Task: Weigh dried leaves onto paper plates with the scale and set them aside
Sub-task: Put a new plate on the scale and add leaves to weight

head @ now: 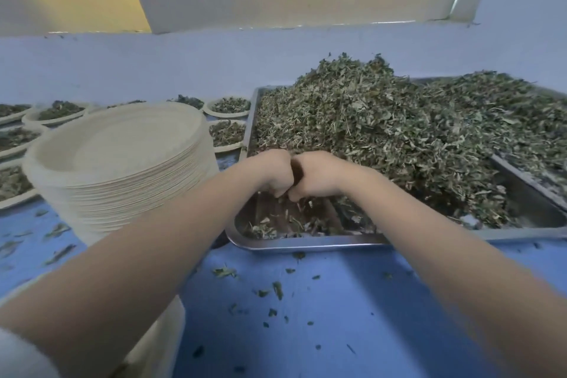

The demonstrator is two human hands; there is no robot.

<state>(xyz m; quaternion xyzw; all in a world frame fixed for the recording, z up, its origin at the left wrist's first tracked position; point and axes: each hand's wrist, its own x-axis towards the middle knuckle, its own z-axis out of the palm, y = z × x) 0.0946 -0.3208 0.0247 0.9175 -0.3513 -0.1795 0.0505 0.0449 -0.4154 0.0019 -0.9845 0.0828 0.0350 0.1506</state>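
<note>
A single head-worn wide-angle camera looks forward and down from close above the blue tabletop (352,301), both forearms reaching toward twelve o'clock, the wall beyond, and straight edges bowing near the frame's borders.

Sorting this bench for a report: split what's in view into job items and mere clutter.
Job: hands, dried leaves heaped in metal tray, stack of empty paper plates, filled plates.
Clutter: loose leaf bits scattered on blue table.
</note>
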